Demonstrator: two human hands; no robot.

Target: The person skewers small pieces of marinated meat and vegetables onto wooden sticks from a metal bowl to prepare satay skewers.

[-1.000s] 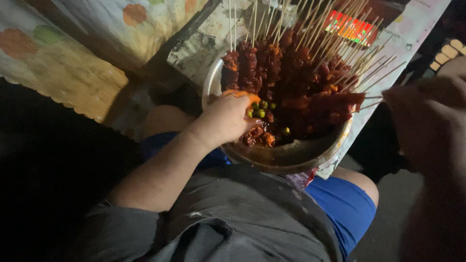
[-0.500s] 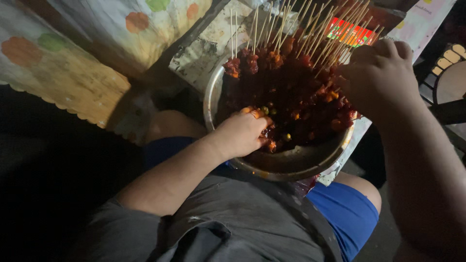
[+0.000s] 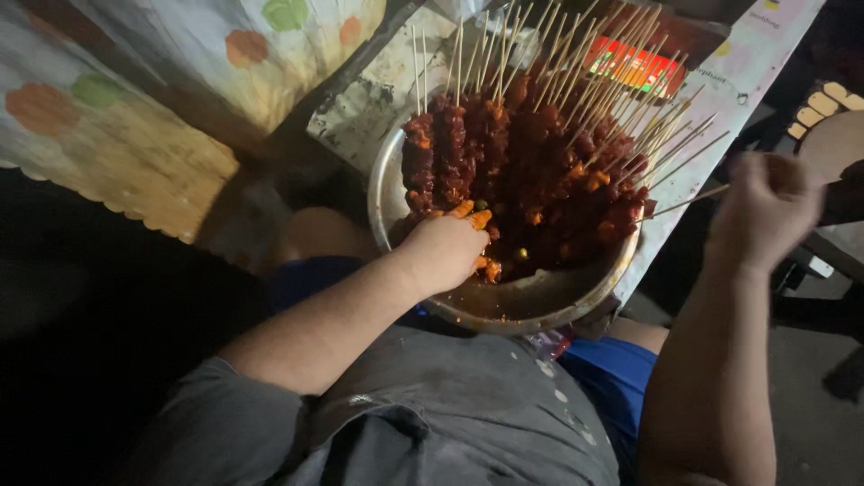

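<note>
Pointing bowlward, right hand's (image 3: pixel 765 211) skewer (image 3: pixel 684 202)

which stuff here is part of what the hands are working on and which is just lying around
In use:
- round metal bowl of red marinated meat skewers
- thin bare wooden skewer in right hand
- left hand in the meat

Lying about:
- patterned cloth with orange and green spots
- black stool
</note>
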